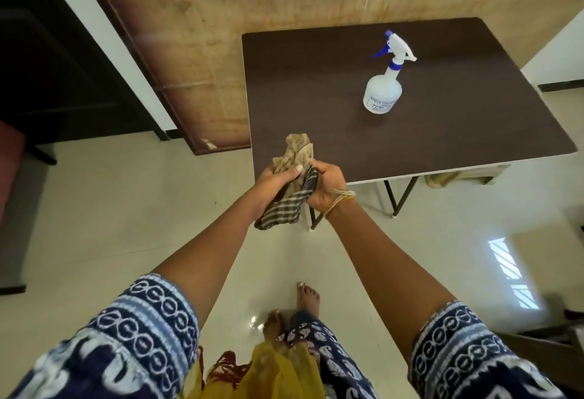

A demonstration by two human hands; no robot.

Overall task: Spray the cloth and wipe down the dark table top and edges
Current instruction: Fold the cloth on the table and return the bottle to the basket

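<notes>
A striped, beige and dark checked cloth hangs bunched between both hands, just off the near left corner of the dark brown table. My left hand grips its left side with the thumb on top. My right hand holds its right side, fingers curled round it. A white spray bottle with a blue trigger and collar stands upright on the table, well beyond my hands and to the right, untouched.
A large wooden board leans against the wall behind and left of the table. Dark furniture fills the far left. The table stands on thin black legs on a pale tiled floor. My bare feet are below.
</notes>
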